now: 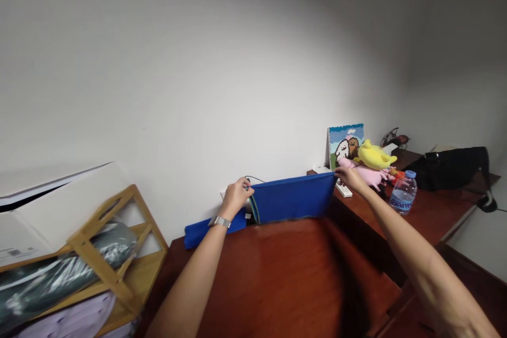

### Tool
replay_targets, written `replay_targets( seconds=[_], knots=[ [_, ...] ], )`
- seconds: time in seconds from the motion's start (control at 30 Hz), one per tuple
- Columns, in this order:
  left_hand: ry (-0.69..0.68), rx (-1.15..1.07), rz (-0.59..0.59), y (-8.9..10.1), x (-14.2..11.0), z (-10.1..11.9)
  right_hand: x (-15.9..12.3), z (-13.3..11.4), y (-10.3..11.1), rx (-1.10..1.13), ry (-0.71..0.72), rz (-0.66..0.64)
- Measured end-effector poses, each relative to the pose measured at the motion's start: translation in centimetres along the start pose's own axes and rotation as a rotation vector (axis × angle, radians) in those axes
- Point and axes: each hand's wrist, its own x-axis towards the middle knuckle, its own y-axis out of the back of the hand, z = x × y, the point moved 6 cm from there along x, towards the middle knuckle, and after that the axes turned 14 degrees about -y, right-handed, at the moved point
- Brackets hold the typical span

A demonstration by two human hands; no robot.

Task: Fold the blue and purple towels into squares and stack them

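A blue cloth (293,198) is stretched upright at the far edge of a reddish-brown wooden table (277,274), against the white wall. My left hand (236,196), with a watch on the wrist, pinches the cloth's upper left corner. My right hand (350,177) grips its upper right corner. A further fold of blue cloth (196,232) lies on the table below my left wrist. Both arms reach forward over the table.
A wooden desk (431,214) at the right carries a water bottle (403,193), yellow and pink plush toys (374,161), a small picture (345,142), a white remote-like bar (344,189) and a black bag (455,168). A wooden rack (114,269) with bagged items stands at the left.
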Motion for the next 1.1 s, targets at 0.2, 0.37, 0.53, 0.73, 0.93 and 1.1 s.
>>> replay_targets(
  seconds=[0.2, 0.37, 0.53, 0.73, 0.93, 1.1],
  knots=[
    [-0.017, 0.052, -0.006, -5.7, -5.5, -2.4, -0.4, 4.0, -5.2, -0.142, -0.082, 0.141],
    [-0.006, 0.076, -0.149, -14.4, -14.6, -4.3, -5.4, 8.7, -15.5, -0.419, -0.309, -0.063],
    [-0.006, 0.072, -0.29, -20.7, -21.4, -5.0, -9.8, 11.6, -21.7, -0.548, -0.434, -0.166],
    [-0.031, 0.064, -0.343, -22.1, -23.4, -5.3, -12.1, 12.7, -23.8, -0.597, -0.263, -0.142],
    [-0.067, -0.002, -0.378, -23.0, -24.3, -5.0, -14.9, 15.5, -26.7, -0.462, -0.118, -0.255],
    [-0.089, -0.06, -0.406, -23.8, -23.4, -4.7, -13.7, 15.7, -25.8, -0.571, -0.221, -0.336]
  ],
)
